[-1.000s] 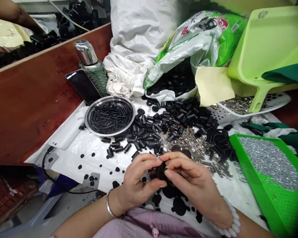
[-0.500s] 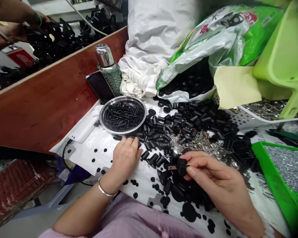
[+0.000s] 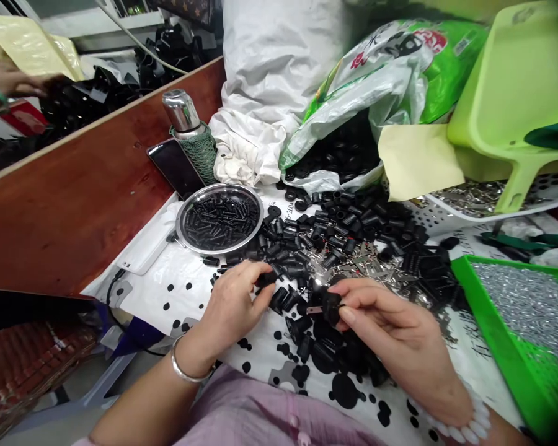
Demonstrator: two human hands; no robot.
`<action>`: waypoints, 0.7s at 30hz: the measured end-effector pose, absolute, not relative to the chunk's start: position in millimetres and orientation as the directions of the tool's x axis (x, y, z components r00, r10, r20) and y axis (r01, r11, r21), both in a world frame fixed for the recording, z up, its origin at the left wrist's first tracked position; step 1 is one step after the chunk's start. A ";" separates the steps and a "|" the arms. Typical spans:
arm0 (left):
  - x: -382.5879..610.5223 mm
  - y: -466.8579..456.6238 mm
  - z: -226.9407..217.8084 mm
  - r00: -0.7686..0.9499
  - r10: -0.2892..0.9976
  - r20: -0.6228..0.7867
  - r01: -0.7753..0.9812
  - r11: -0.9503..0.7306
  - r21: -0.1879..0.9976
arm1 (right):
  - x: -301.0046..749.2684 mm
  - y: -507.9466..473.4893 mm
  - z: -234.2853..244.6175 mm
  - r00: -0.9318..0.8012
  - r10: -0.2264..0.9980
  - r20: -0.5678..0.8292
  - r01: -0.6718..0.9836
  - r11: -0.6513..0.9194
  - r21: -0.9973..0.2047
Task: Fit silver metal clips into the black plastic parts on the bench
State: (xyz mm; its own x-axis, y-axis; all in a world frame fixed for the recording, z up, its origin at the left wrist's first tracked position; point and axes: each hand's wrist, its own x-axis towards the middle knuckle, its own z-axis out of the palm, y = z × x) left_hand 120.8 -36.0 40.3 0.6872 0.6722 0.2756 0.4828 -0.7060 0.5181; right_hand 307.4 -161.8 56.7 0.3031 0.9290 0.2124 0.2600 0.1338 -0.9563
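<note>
My left hand [image 3: 235,303] pinches a small black plastic sleeve [image 3: 266,279] at the near edge of a heap of black sleeves [image 3: 335,232] on the white spotted sheet. My right hand [image 3: 390,331] holds a black plug-like part [image 3: 328,305] with a metal blade sticking out to its left. The two hands are a short way apart. Loose metal pins [image 3: 353,260] lie mixed into the heap just beyond my fingers. More finished black parts [image 3: 325,356] lie on the sheet beneath my right hand.
A round steel dish [image 3: 182,218] of black springs sits left of the heap, beside a phone [image 3: 174,167] and a steel flask [image 3: 188,133]. A green tray [image 3: 493,328] of small metal bits is at right. Bags and a lime scoop [image 3: 516,93] stand behind. Another person's hand [image 3: 4,83] works far left.
My hands, joined on one part a second ago, have separated. The left reached into the heap and now pinches a sleeve; the right kept the black part.
</note>
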 end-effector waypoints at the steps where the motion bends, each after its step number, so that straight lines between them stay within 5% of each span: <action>1: 123.9 -38.5 41.7 0.701 0.666 0.255 0.425 -0.677 0.601 | 307.2 -161.6 57.5 0.300 0.927 0.227 0.272 0.145 -0.951; 5: 134.5 -51.3 43.8 0.753 0.642 0.146 0.311 -0.542 0.780 | 307.0 -161.4 61.2 0.276 0.916 0.292 0.345 0.189 -0.919; 12: 137.5 -61.9 43.6 0.798 0.580 0.163 0.305 -0.623 0.720 | 305.5 -160.3 61.2 0.153 0.880 0.450 0.609 0.275 -0.744; 21: 134.2 -67.8 41.4 0.816 0.547 0.187 0.349 -0.723 0.596 | 296.3 -166.3 47.2 -0.301 0.677 0.671 0.853 0.505 -0.127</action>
State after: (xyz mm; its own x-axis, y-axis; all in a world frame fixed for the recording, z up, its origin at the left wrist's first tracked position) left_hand 134.2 -67.8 41.4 0.8158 0.5472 0.1870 0.3485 -0.7233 0.5962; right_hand 296.3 -166.3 47.2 -0.3009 0.6773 0.6714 0.8535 0.5054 -0.1273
